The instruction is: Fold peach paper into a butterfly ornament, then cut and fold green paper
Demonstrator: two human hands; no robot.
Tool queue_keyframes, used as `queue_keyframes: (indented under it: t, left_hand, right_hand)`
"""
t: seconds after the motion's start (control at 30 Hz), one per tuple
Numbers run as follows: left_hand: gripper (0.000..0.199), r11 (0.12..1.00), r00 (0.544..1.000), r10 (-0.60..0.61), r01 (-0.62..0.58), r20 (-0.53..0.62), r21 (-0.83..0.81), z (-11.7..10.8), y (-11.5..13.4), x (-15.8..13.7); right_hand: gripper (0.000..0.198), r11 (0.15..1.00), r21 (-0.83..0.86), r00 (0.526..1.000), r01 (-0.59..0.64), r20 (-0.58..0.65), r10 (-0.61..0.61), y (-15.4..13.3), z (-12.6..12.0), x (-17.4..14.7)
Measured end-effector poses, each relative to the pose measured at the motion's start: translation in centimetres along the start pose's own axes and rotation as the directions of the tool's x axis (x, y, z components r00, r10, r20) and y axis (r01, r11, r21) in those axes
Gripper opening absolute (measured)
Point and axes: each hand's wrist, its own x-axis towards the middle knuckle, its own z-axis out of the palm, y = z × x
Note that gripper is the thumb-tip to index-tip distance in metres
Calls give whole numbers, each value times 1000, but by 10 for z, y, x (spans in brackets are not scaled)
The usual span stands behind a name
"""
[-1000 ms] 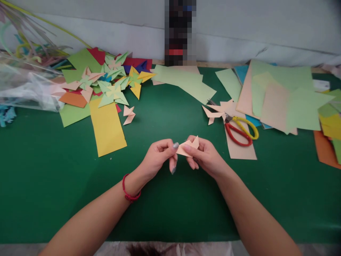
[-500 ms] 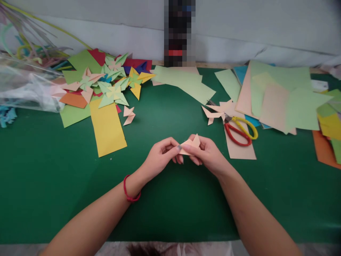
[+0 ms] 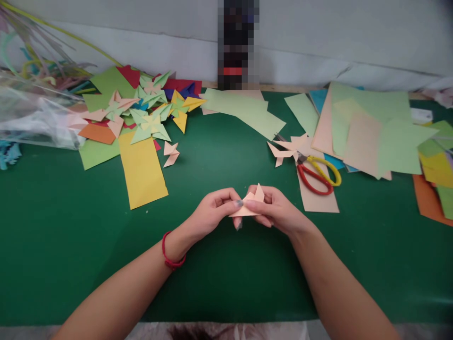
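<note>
Peach folded paper [image 3: 247,204], green table mat [image 3: 226,274], yellow sheet [image 3: 141,170], red-and-yellow scissors [image 3: 316,172], red wrist cord [image 3: 170,257].

— What's different about the folded peach paper piece [image 3: 247,205] since a second ago?

— It sits a little lower and farther from the red-and-yellow scissors [image 3: 318,172] than half a second ago. Its flat lower edge now juts toward the left hand [image 3: 215,212].

— And the hands?

— The left hand has closed in; its thumb tip now meets the right hand's [image 3: 279,210] thumb on the paper. Earlier that thumb stood apart, with a finger hanging down.
</note>
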Motion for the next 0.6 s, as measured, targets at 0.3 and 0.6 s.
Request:
queue_keyframes:
  t: [0.3, 0.6]
  left_hand:
    - [38, 997, 997, -64, 66, -46, 39, 3, 2, -2]
    - [36, 999, 1000, 2, -2, -5, 36, 0, 0, 1]
  right_hand:
    - [22, 1000, 5, 1000, 1, -10, -1, 0, 0, 0]
    - [23, 999, -35, 998, 16, -55, -18, -1, -1, 1]
